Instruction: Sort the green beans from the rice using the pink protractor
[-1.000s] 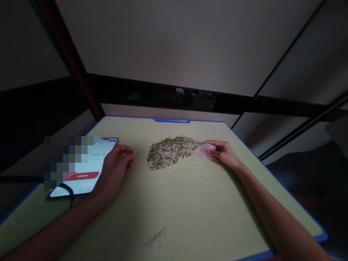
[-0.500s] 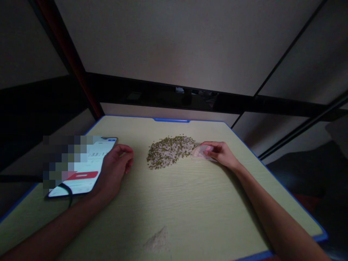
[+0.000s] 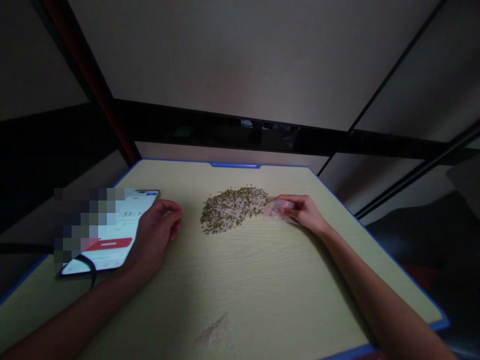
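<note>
My right hand (image 3: pixel 300 212) pinches a clear, rounded plastic piece (image 3: pixel 272 209) with a pinkish tint; its exact kind I cannot make out. The plastic's left edge meets the right end of a spread pile (image 3: pixel 232 210) of small green beans mixed with pale grains. Loosely curled, my left hand (image 3: pixel 161 225) rests left of the pile, with nothing visible in its fingers. Under and beside that wrist lies a phone (image 3: pixel 122 227) with a lit screen showing running digits and a red bar, partly pixelated.
A pale wood-look tabletop (image 3: pixel 240 280) with a blue rim carries everything. Near its front edge lies a small, pale, pointed heap (image 3: pixel 215 332), unclear in kind. A dark cable (image 3: pixel 90 265) crosses the phone's lower corner. Behind the table stand light panels (image 3: pixel 225 60) above a dark ledge.
The whole view has shifted slightly left, and the digits on the phone have advanced. The plastic piece has tilted a little in my right hand. My left hand stays in place.
</note>
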Demonstrator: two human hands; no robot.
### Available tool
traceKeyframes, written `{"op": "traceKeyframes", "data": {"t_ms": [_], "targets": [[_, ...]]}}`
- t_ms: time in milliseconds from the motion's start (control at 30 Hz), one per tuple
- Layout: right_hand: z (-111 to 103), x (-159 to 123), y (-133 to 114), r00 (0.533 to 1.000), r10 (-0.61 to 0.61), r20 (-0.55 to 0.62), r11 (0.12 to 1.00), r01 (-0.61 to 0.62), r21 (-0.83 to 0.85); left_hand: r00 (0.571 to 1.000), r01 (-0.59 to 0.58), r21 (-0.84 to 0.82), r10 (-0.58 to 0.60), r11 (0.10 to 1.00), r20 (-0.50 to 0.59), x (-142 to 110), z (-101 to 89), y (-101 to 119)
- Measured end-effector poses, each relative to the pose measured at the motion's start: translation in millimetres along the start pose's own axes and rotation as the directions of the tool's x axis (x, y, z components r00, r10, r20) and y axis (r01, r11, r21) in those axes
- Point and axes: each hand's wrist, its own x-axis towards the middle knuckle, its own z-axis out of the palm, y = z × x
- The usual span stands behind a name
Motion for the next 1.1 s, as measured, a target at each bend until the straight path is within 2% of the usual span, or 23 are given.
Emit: {"op": "traceKeyframes", "data": {"t_ms": [167,700,1100], "targets": [[-3.9,0.2,2.1,0.999,0.014,-0.043,1.0,-0.014,0.001,1.0,0.004,-0.007,-0.004,1.0,0.001,0.3,0.2,-0.5],[4.5,-1.8,-7.7,1.0,-0.008,-0.008,0.999,0.008,-0.033,1.0,-0.002,-0.013,0.002,1.0,-0.003,0.9,2.3,1.0],[-2.9,-0.8,-5.8,0.997,0.062,-0.043,0.998,-0.061,0.027,1.0,0.003,0.0,-0.003,1.0,0.009,-0.7,1.3,1.5]]}}
